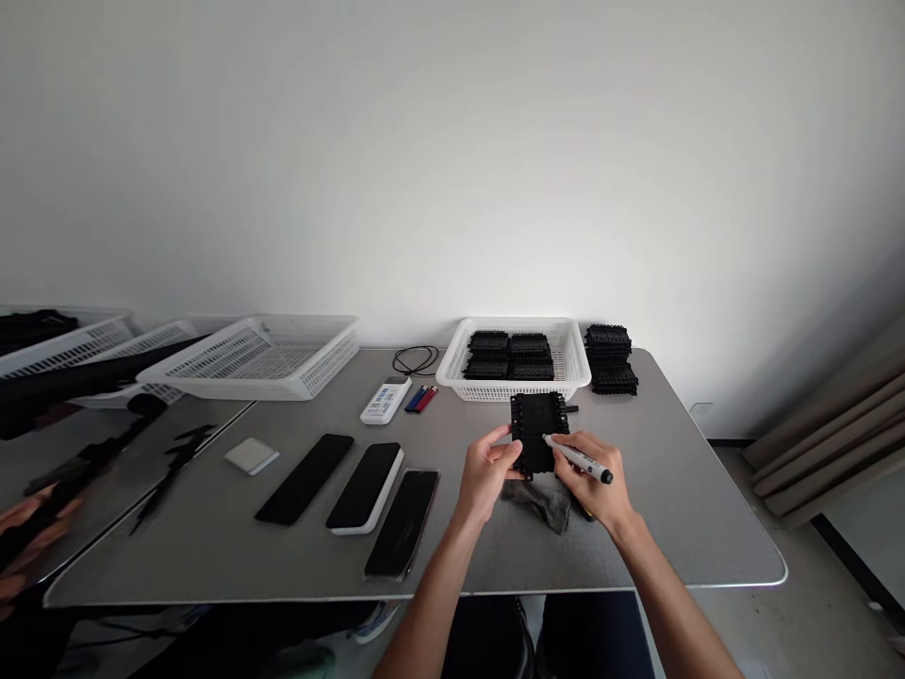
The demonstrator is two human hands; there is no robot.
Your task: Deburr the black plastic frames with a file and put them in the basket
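Note:
Held up over the table is a flat black plastic part [535, 415] with toothed side edges. My left hand [486, 471] grips it by its left edge, thumb on the face. In my right hand [595, 476] is a white marker pen [581, 457] with a black end, its tip at the middle of the part's face. Beneath the part a grey cloth [544, 505] lies crumpled on the table. Behind it, a white basket [513, 387] holds several similar black parts [509, 354]. More of them are stacked [611, 358] to the basket's right.
Left of my hands lie a black phone [304, 478], another phone on a white block [365, 488] and a third phone [403, 523]. Lighters [421, 399], a white power bank [386, 400] and a cable [416, 360] lie behind. Another person's hand [35, 528] is at far left.

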